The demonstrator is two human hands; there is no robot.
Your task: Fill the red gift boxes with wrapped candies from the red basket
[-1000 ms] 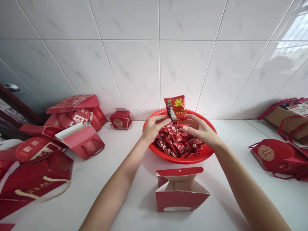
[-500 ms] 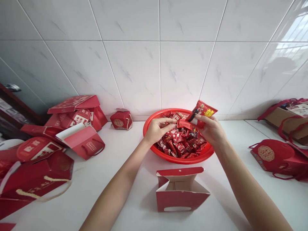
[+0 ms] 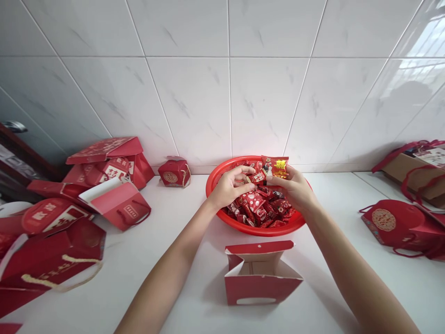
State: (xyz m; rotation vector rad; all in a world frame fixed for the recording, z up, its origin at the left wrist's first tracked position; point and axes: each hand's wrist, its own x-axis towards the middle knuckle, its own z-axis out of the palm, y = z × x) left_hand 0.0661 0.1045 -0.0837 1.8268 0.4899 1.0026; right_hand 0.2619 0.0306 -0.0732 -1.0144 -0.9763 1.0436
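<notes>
A red plastic basket [image 3: 217, 175] full of wrapped candies [image 3: 260, 211] stands against the wall, with both my hands over it. Between the thumb and fingers of my left hand [image 3: 229, 188] is a small red-wrapped candy [image 3: 257, 177]. My right hand [image 3: 297, 188] pinches a red snack packet [image 3: 276, 165] with yellow lettering, and its fingertips come close to the small candy. Nearer to me, an open red gift box [image 3: 262, 288] stands with its flaps up, showing a pale inside.
Several red gift boxes [image 3: 128, 204] are heaped on the left, some with rope handles. A small closed red box [image 3: 174, 171] sits by the tiled wall. To the right are another red box [image 3: 392, 222] and a brown carton [image 3: 413, 174] with red ribbon.
My right hand has come down and left with the snack packet, which was tilted up higher before. My left hand's fingers have shifted round the small candy. The open box stays put.
</notes>
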